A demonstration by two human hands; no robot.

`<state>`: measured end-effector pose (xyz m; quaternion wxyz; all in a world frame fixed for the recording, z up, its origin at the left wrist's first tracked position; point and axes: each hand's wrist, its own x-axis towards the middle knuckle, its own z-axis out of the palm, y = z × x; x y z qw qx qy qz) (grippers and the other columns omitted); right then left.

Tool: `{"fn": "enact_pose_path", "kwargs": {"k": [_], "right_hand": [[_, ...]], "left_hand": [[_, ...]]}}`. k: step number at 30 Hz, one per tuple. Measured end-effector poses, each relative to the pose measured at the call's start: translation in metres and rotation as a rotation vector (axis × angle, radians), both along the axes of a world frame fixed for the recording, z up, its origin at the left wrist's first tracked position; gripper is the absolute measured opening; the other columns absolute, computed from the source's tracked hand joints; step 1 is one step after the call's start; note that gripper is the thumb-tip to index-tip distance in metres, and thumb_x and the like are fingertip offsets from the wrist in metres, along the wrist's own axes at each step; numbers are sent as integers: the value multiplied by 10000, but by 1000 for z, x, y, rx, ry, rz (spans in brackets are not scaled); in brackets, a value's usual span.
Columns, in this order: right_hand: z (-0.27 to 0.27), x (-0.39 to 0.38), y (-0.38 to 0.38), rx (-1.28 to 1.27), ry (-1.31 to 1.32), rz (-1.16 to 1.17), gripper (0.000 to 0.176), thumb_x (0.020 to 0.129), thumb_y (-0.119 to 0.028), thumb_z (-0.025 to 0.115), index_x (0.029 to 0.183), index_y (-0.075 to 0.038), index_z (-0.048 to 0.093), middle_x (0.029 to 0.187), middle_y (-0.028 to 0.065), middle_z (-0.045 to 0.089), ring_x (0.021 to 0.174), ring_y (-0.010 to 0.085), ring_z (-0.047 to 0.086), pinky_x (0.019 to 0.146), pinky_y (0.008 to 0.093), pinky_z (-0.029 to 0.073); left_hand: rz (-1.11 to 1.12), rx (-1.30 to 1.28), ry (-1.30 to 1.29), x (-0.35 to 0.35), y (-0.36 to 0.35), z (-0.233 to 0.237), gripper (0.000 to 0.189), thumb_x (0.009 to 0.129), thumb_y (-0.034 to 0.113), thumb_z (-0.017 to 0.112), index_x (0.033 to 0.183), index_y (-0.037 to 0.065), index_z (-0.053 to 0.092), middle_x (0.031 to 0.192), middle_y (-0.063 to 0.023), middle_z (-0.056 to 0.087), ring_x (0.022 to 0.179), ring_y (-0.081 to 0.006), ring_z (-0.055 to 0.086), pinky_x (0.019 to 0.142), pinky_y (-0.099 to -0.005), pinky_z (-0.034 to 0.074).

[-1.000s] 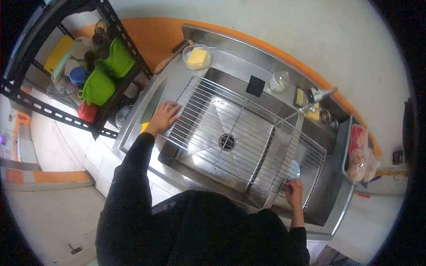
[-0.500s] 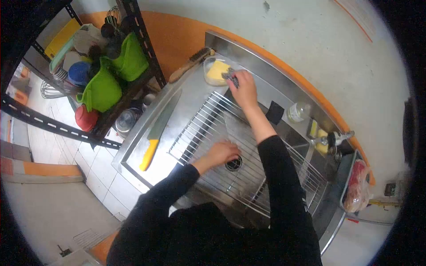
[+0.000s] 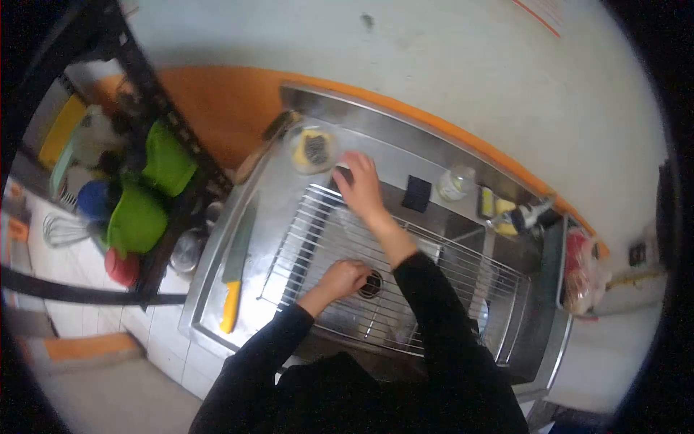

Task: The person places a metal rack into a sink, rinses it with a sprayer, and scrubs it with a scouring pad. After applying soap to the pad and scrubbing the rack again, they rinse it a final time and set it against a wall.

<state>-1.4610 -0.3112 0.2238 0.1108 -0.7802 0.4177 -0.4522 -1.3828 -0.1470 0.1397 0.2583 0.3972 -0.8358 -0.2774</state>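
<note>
My right hand (image 3: 359, 181) is empty, fingers apart, just beside a clear plastic tub (image 3: 295, 160) on the steel counter. A grey metal scourer (image 3: 316, 150) rests in the tub on a yellow sponge (image 3: 301, 150). My left hand (image 3: 345, 279) is closed over a wire rack (image 3: 405, 249), close above the drain (image 3: 371, 284). Its curled fingers hide whether they grip a bar or something small. The rack lies across the steel sink.
A large knife (image 3: 234, 286) with a yellow handle lies on the counter's left. Behind the sink are a black pad (image 3: 417, 193), a glass jar (image 3: 456, 183) and a faucet (image 3: 531, 213). A shelf with green bins (image 3: 137, 217) stands left. Bagged red items (image 3: 578, 271) sit right.
My right hand has let go of the scourer, now in the tub on the sponge, and has drawn back slightly. My left hand stays over the rack. The camera view has shifted.
</note>
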Motion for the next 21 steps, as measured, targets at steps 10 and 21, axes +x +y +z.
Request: {"fn": "enact_pose_path", "kwargs": {"k": [10, 21], "right_hand": [[-33, -377, 50, -54, -51, -1021, 503, 761, -116, 622, 1220, 28, 474, 1231, 225, 482, 1175, 388, 436, 1013, 459, 326], [-78, -405, 62, 381, 707, -1065, 486, 850, -194, 528, 1230, 102, 458, 1306, 271, 462, 1258, 420, 390, 1070, 466, 296]], "left_hand": [[109, 127, 51, -7, 1, 23, 98, 749, 133, 625, 803, 72, 680, 785, -110, 657, 700, -305, 631, 646, -388, 507], [96, 155, 91, -8, -1, 4, 154, 749, 87, 598, 859, 75, 705, 767, -101, 666, 649, -240, 639, 608, -321, 505]]}}
